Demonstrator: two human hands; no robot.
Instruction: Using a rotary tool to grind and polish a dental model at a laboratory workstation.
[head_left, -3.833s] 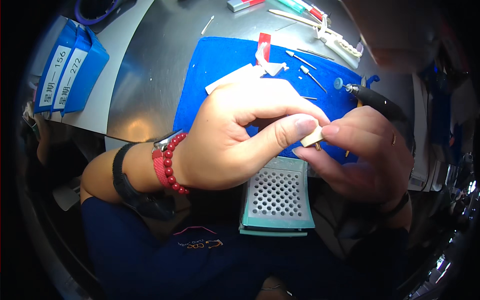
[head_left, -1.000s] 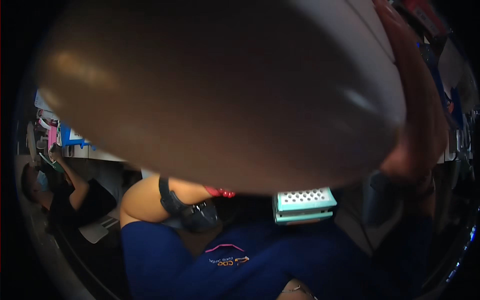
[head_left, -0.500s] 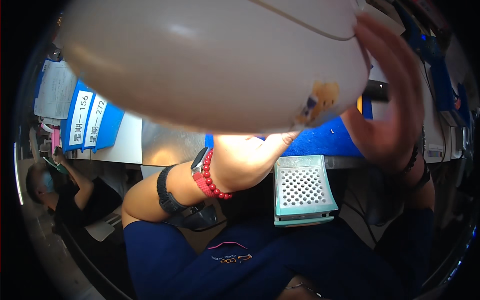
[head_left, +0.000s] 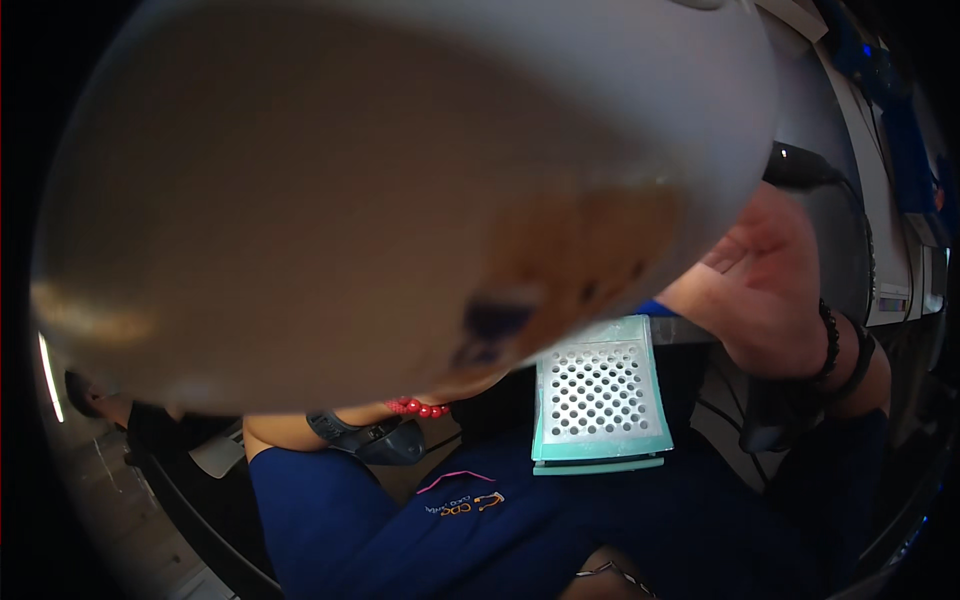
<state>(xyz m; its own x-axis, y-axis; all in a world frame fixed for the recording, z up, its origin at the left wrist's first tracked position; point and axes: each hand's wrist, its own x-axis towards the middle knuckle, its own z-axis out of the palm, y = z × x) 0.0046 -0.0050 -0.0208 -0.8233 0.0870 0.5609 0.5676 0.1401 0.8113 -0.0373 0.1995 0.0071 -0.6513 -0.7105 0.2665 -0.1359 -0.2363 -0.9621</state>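
Observation:
A large, smooth white rounded shell (head_left: pixel 300 230) fills the upper left and middle, very close and blurred. A brown bear-like cartoon picture (head_left: pixel 590 260) is on its lower right. Only a sliver of my left hand (head_left: pixel 482 388) shows below the shell, beside a red bead bracelet (head_left: pixel 420 408); its fingers are hidden. My right hand (head_left: pixel 770 280) is at the shell's right edge, palm partly visible, fingers mostly covered by the shell or blurred. Whether either hand grips anything is hidden.
A pale green tray with a perforated metal top (head_left: pixel 598 392) juts from the bench edge toward my lap. A black tool-like object (head_left: pixel 805 168) with a cable lies at the right. Blue bins (head_left: pixel 910 170) stand at the far right. Another person is partly visible at the left.
The white shell now looks larger and lower, covering most of my left hand and the bins at the left. My right hand has come down slightly, its fingers now mostly covered.

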